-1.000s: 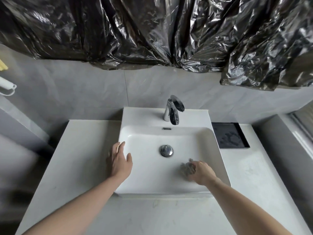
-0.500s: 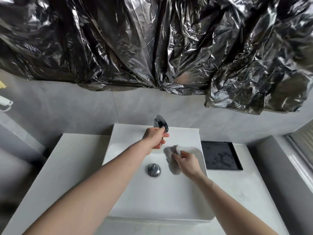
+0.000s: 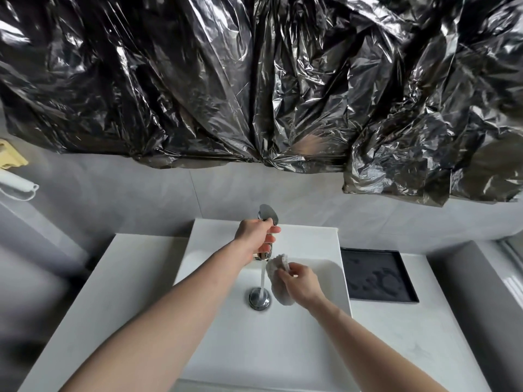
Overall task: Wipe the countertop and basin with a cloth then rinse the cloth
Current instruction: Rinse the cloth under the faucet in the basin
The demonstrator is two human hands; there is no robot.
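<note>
Head view: left hand [image 3: 256,234] grips the faucet [image 3: 267,215] handle; water [image 3: 262,275] streams onto the drain [image 3: 259,299]; right hand [image 3: 301,282] pinches the grey cloth [image 3: 278,281] just beside the stream, over the basin [image 3: 283,349].

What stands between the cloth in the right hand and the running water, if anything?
Nothing visible does. The right hand holds the cloth just right of the water stream, over the basin, with only open air between them.
</note>
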